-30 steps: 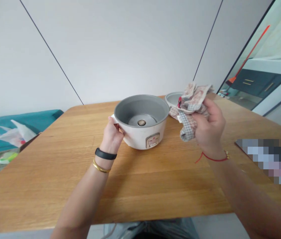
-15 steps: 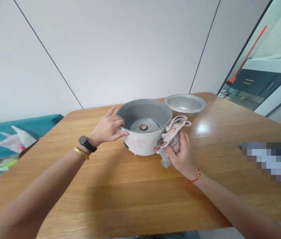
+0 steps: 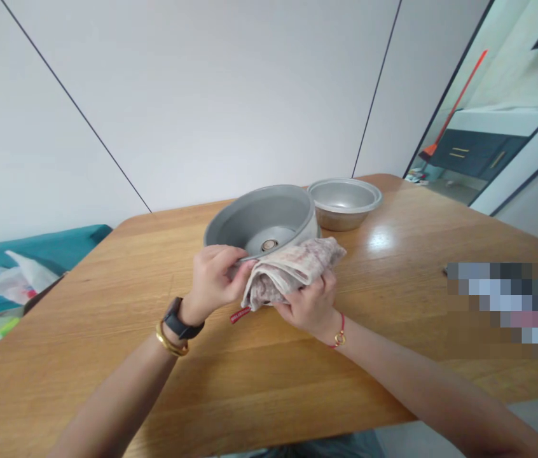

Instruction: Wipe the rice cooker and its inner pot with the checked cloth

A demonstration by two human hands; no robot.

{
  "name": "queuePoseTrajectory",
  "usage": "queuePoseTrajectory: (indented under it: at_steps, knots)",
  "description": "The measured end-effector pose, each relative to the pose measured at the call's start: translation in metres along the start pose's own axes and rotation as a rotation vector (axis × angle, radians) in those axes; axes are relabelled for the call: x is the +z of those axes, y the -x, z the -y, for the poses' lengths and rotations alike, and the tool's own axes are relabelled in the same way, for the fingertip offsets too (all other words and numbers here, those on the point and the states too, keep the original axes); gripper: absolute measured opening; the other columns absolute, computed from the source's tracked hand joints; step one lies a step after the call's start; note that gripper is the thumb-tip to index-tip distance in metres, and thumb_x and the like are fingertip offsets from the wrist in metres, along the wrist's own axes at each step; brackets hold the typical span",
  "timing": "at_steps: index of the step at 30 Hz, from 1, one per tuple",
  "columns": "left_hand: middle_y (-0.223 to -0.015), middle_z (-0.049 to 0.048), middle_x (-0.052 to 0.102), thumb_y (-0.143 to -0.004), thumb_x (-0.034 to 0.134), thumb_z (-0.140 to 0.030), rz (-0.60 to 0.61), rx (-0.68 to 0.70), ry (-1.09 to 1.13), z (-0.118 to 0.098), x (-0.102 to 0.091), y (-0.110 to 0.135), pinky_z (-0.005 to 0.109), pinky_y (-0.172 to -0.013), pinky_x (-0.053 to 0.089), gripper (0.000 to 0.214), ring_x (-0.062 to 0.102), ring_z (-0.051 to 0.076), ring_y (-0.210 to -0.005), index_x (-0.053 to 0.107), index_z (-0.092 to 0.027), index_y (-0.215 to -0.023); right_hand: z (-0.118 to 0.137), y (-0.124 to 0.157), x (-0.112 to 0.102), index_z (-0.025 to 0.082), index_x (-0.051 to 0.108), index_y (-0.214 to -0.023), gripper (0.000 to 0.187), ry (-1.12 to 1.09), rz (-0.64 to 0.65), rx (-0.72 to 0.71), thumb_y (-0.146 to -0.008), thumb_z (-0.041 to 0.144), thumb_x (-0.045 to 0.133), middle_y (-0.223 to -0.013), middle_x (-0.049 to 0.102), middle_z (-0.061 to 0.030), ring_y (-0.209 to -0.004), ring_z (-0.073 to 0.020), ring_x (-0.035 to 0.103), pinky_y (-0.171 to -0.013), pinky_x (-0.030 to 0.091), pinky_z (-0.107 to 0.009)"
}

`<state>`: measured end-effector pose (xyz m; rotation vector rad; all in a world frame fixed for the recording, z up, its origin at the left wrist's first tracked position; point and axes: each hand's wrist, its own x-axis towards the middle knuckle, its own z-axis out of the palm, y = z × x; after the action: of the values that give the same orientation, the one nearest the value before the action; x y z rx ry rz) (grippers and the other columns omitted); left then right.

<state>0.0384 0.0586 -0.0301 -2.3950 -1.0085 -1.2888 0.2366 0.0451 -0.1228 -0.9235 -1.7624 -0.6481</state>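
My left hand [image 3: 214, 280] grips the near-left rim of a round, grey-lined cooker [image 3: 269, 205], central on the wood-grained table [image 3: 393, 318]. Crumpled, patterned cloth [image 3: 292, 267] covers its near wall, clutched in my right hand [image 3: 313, 308]. Far right: a round metal bowl [image 3: 344, 196].

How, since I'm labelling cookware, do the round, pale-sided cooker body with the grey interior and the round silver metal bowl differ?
The cooker body is gripped near its rim by the left hand; the bowl stands untouched. The cooker body has a round central button; the bowl's visible interior is plain. The cooker body's rim slants; the bowl's looks level. Both are open-topped.
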Motion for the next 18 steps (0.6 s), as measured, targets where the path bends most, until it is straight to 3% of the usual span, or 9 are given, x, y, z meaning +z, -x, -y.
queuePoseTrajectory:
  at_steps: [2, 5, 9, 11, 14, 18]
  knots:
    - [-0.054, 0.0004, 0.059, -0.088, 0.060, -0.027, -0.113, -0.160, 0.056, -0.002, -0.001, 0.001, 0.024, -0.048, 0.037, 0.020, 0.051, 0.012, -0.047, 0.066, -0.016, -0.072, -0.008, -0.039, -0.006, 0.039, 0.063, -0.122, 0.042, -0.025, 0.038, 0.011, -0.082, 0.052, 0.062, -0.124, 0.047, -0.0071, -0.111, -0.0319, 0.042, -0.094, 0.041, -0.051]
    - [-0.053, -0.0020, 0.054, -0.089, 0.061, -0.029, -0.272, -0.366, 0.160, -0.001, -0.006, 0.004, 0.022, -0.046, 0.034, 0.021, 0.045, 0.010, -0.047, 0.067, -0.016, -0.073, -0.045, -0.106, -0.006, 0.030, 0.062, -0.128, 0.045, -0.195, 0.181, 0.171, -0.089, 0.051, 0.054, -0.129, 0.053, -0.0084, -0.113, -0.0302, 0.046, -0.096, 0.041, -0.048]
    - [-0.056, -0.0017, 0.054, -0.088, 0.062, -0.033, -0.441, -0.477, 0.241, -0.003, -0.012, 0.006, 0.022, -0.047, 0.034, 0.024, 0.045, 0.011, -0.050, 0.067, -0.015, -0.074, -0.105, -0.166, 0.014, 0.016, 0.073, -0.088, 0.047, -0.511, 0.505, 0.447, -0.094, 0.053, 0.044, -0.092, 0.066, -0.0085, -0.085, -0.0222, 0.058, -0.079, 0.046, -0.037]
    - [-0.055, -0.0018, 0.053, -0.088, 0.062, -0.035, -0.505, -0.500, 0.269, -0.004, -0.014, 0.007, 0.022, -0.046, 0.033, 0.027, 0.044, 0.010, -0.050, 0.066, -0.016, -0.070, -0.114, -0.179, 0.017, 0.014, 0.071, -0.079, 0.052, -0.521, 0.587, 0.526, -0.095, 0.055, 0.042, -0.079, 0.065, -0.0072, -0.075, -0.0202, 0.057, -0.074, 0.045, -0.034]
    - [-0.052, -0.0030, 0.048, -0.088, 0.062, -0.037, -0.567, -0.548, 0.300, -0.004, -0.011, 0.004, 0.021, -0.045, 0.031, 0.032, 0.040, 0.009, -0.047, 0.062, -0.016, -0.063, -0.085, -0.182, 0.000, 0.015, 0.072, -0.089, 0.045, -0.325, 0.409, 0.369, -0.092, 0.054, 0.049, -0.089, 0.066, -0.0092, -0.087, -0.0238, 0.056, -0.079, 0.044, -0.037]
    - [-0.052, -0.0036, 0.046, -0.085, 0.065, -0.039, -0.661, -0.619, 0.418, 0.001, -0.002, -0.011, 0.021, -0.045, 0.030, 0.034, 0.039, 0.009, -0.048, 0.058, -0.016, -0.061, -0.008, -0.144, -0.028, 0.023, 0.064, -0.127, 0.042, -0.086, 0.173, 0.148, -0.092, 0.044, 0.052, -0.124, 0.060, -0.0110, -0.109, -0.0309, 0.046, -0.089, 0.043, -0.046]
